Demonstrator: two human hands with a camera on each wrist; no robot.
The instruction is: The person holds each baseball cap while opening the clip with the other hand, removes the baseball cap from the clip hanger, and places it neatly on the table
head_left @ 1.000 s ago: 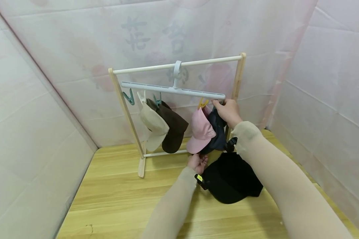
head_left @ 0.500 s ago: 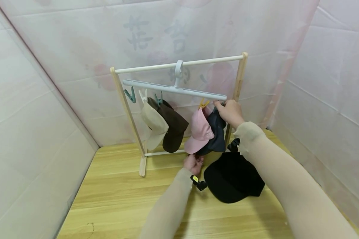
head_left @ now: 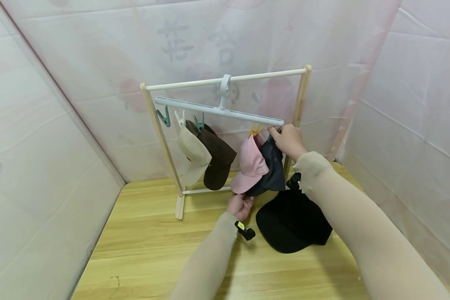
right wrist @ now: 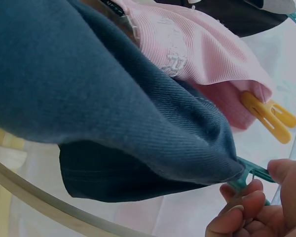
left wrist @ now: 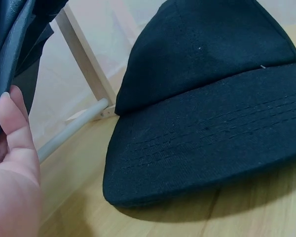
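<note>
A navy cap [head_left: 273, 168] hangs from the right end of a white clip hanger [head_left: 217, 110] on a wooden rack [head_left: 301, 96]. My right hand [head_left: 289, 141] is up at that end. In the right wrist view its fingers [right wrist: 246, 200] pinch the teal clip [right wrist: 250, 172] that bites the navy cap [right wrist: 89, 98]. My left hand [head_left: 241, 206] is below and holds the cap's lower edge; in the left wrist view the thumb [left wrist: 15, 128] lies against the navy cloth [left wrist: 10, 44]. A pink cap [head_left: 251, 164] hangs beside it from a yellow clip [right wrist: 269, 116].
A black cap [head_left: 292, 223] lies on the wooden table [head_left: 146, 250] just right of my left hand. A beige cap [head_left: 193, 152] and a brown cap [head_left: 217, 160] hang further left, with an empty teal clip [head_left: 164, 116] at the left end. Pale fabric walls close in all round.
My left hand has shifted a little left and away from the black cap, still under the navy cap. My right hand stays at the clip.
</note>
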